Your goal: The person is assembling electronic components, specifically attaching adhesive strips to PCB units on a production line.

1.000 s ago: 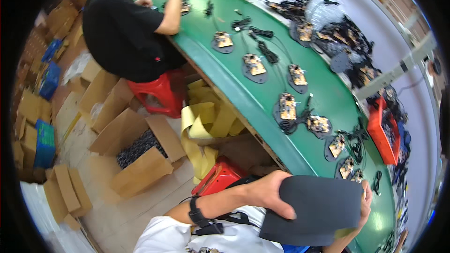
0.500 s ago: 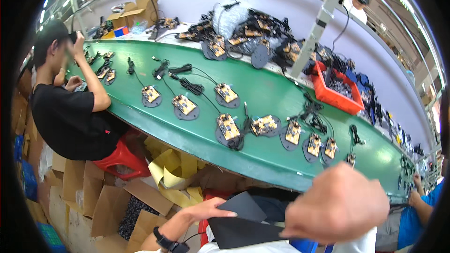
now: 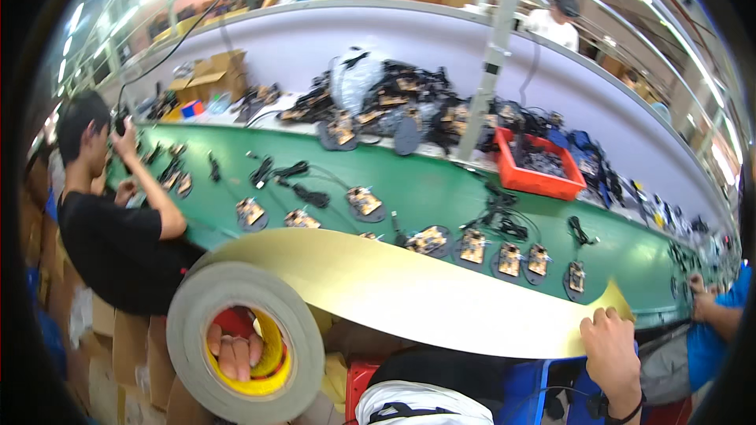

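A wide roll of tape (image 3: 183,346), grey at its side with a yellow core, hangs at the lower left. The fingers of my left hand (image 3: 235,356) are hooked inside its core; the rest of that hand is hidden behind the roll. From the roll's top a broad pale-yellow strip (image 3: 425,299) stretches across to the right, in front of the bench edge. My right hand (image 3: 613,354) is closed on the strip's far end, where a corner curls up past the fingers.
Circuit boards on dark round bases (image 3: 364,203) lie with coiled cables along the green bench (image 3: 425,181). A red bin (image 3: 543,181) of small parts and a heap of cabled boards stand behind. A person in black (image 3: 118,228) sits left; another in blue (image 3: 728,311) works at right.
The dark sheet my hands held is out of sight. The roll and its drawn-out strip have come into view; my left hand moved left, and the view has tilted upward.
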A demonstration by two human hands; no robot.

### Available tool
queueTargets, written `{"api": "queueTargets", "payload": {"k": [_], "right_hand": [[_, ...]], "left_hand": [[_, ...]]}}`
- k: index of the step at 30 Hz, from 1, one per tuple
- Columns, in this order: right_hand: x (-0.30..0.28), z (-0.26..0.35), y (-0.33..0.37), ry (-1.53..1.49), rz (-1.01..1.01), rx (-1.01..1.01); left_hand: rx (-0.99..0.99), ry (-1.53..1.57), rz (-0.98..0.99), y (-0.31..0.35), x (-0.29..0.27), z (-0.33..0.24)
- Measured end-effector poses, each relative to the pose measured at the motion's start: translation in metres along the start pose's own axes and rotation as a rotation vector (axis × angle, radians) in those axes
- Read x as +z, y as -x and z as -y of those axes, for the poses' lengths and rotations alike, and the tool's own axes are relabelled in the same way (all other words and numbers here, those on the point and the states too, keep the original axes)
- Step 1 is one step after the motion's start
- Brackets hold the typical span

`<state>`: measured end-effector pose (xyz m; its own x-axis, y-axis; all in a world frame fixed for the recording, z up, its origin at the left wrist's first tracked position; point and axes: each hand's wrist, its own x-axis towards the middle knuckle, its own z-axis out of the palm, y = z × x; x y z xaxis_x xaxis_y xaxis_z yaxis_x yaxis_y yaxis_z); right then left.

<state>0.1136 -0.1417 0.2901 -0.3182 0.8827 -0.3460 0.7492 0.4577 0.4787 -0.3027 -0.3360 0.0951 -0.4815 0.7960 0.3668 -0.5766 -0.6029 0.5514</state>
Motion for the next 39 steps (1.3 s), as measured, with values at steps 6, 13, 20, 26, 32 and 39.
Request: {"api": "queueTargets", "payload": {"k": [6, 13, 20, 26, 32, 39], "right_hand": [[0.022, 0.006, -0.001, -1.148, -0.633, -0.64], [0.07, 0.004, -0.014, -0.862, -1.152, -0.255], [0.048, -0.048, 0.079, -0.084, -1.95, 0.191], [0.196, -0.023, 0.155, 0.38, -1.63, 0.016], [0.14, 0.023, 0.074, -0.695, -0.633, -0.293], [0.139, 0.06, -0.041, -3.333, 0.047, -0.884]], "left_hand": [[-0.514, -0.278, 0.328, -0.043, 0.069, 0.033], [-0.945, -0.091, 0.673, -0.058, 0.113, 0.115], [-1.234, 0.267, 0.374, -0.074, 0.13, 0.177], [-0.582, 0.145, 0.208, -0.162, 0.251, 0.177], [-0.27, 0.163, -0.001, -0.208, 0.274, 0.16], [-0.664, 0.24, 0.504, -0.137, 0.27, 0.153]]}}
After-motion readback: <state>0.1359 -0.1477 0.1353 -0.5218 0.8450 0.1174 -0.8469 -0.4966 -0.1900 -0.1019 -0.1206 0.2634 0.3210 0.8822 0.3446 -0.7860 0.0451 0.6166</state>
